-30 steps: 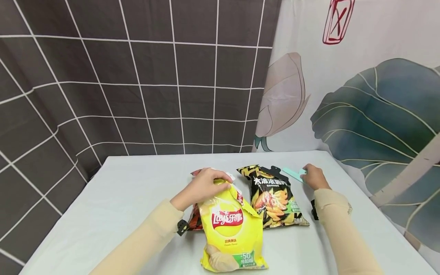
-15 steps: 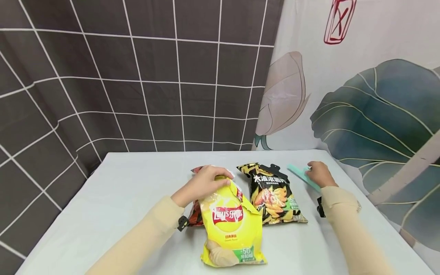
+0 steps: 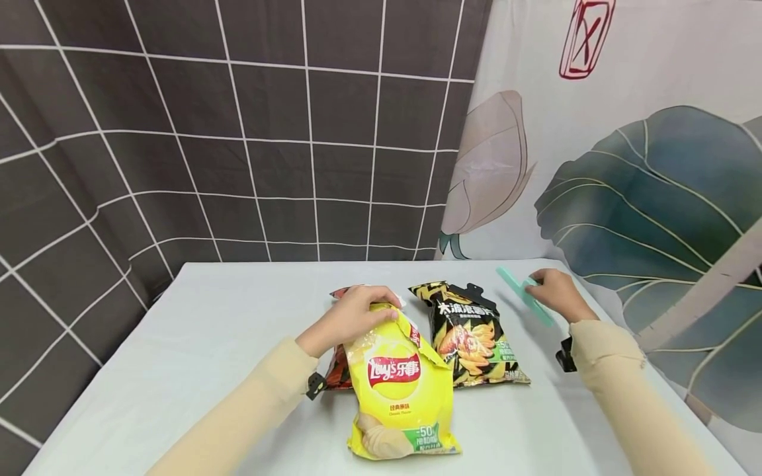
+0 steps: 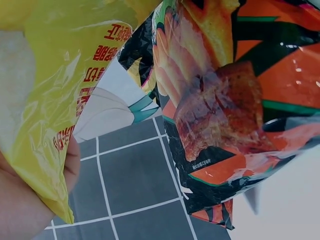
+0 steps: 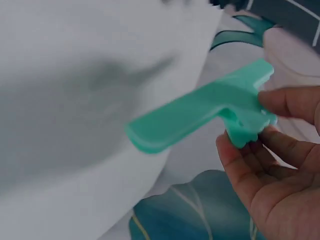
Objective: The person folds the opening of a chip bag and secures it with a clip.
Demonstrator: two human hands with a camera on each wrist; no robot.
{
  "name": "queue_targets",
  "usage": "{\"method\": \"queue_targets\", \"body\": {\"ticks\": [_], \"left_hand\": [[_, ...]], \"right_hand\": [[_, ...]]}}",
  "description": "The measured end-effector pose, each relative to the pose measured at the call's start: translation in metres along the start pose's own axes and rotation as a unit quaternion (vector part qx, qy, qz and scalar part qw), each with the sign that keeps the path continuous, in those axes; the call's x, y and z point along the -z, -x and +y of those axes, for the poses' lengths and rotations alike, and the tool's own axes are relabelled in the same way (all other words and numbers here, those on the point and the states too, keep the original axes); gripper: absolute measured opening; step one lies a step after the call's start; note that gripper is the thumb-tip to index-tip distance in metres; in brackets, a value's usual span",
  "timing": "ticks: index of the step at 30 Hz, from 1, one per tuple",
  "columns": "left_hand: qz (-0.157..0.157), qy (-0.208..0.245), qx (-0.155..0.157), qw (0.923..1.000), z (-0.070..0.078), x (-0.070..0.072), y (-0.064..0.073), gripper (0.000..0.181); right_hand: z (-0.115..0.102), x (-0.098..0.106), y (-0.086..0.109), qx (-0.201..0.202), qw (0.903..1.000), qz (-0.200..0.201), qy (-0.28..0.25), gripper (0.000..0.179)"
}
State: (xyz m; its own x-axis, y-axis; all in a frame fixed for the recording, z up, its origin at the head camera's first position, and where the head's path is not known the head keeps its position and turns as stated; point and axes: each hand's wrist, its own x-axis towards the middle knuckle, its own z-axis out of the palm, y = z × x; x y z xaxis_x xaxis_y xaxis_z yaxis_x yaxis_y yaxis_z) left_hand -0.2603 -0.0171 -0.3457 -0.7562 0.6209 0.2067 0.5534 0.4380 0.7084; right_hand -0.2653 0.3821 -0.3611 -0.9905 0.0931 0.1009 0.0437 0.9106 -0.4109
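Observation:
My left hand (image 3: 357, 317) grips the folded top of a yellow Lay's chip bag (image 3: 399, 396), which stands tilted toward the camera. In the left wrist view the thumb side of that hand lies along the edge of the yellow bag (image 4: 55, 95). My right hand (image 3: 556, 291) pinches a mint-green bag clip (image 3: 536, 305) by its handle, over the right part of the table. The right wrist view shows the clip (image 5: 195, 112) between thumb and fingers, its long bar pointing left, with a shadow on the white cloth below.
A black chip bag (image 3: 470, 337) lies right of the yellow one, with a black clip (image 3: 473, 295) across its top. Behind the yellow bag is a red-orange chip bag (image 3: 339, 370), mostly hidden. A white cloth covers the table (image 3: 238, 330); a dark gridded curtain (image 3: 268, 132) hangs behind.
My right hand has picked up the mint-green clip from the table, moved slightly right and turned the clip. My left hand keeps its grip on the yellow bag.

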Motion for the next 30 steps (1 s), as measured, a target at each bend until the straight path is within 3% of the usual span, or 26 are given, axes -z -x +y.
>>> {"method": "queue_targets", "body": {"ticks": [15,30], "left_hand": [[0.019,-0.004,-0.003,0.9998,0.004,0.000,0.001,0.012],[0.031,0.005,0.009,0.9995,0.004,-0.002,0.001,0.014]], "right_hand": [[-0.046,0.021,0.011,0.026,0.9977,-0.047,-0.042,0.052],[-0.096,0.018,0.035,0.040,0.9863,-0.088,-0.134,0.048]]}}
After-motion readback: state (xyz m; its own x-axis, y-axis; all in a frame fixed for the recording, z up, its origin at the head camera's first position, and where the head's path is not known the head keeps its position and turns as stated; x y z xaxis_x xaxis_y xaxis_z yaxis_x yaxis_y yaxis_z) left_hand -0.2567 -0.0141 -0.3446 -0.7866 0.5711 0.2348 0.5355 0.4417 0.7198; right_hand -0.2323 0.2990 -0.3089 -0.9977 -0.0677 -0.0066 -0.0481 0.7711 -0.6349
